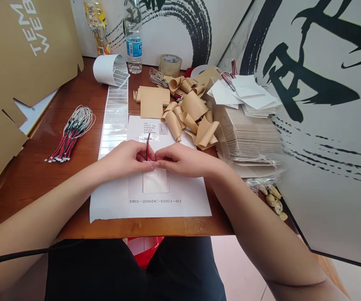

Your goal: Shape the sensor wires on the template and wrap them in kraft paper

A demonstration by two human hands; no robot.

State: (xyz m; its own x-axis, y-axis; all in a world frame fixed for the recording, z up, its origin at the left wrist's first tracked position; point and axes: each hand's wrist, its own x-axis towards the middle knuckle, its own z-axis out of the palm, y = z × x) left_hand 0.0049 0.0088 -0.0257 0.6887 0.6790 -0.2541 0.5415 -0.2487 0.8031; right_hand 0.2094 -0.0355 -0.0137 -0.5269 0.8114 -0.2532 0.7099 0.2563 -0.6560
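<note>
Both hands meet over a printed white sheet (180, 209) on the table. My left hand (126, 156) is closed, its thumb and fingertips pinching the top edge of a small white paper card (155, 182). Against it my right hand (188, 161) is closed too, pinching the same edge close to the left fingertips. A thin red-and-black wire (148, 145) sticks up between the hands, beside the left fingers. Its lower end is hidden by the fingers and card.
Left lies a bundle of wires (70, 136). Behind the hands are a label roll (105, 70), brown paper squares (151, 102), curled brown papers (194, 106), tape (170, 65) and a water bottle (134, 48). A card stack (255, 133) stands right, a cardboard box (26, 54) left.
</note>
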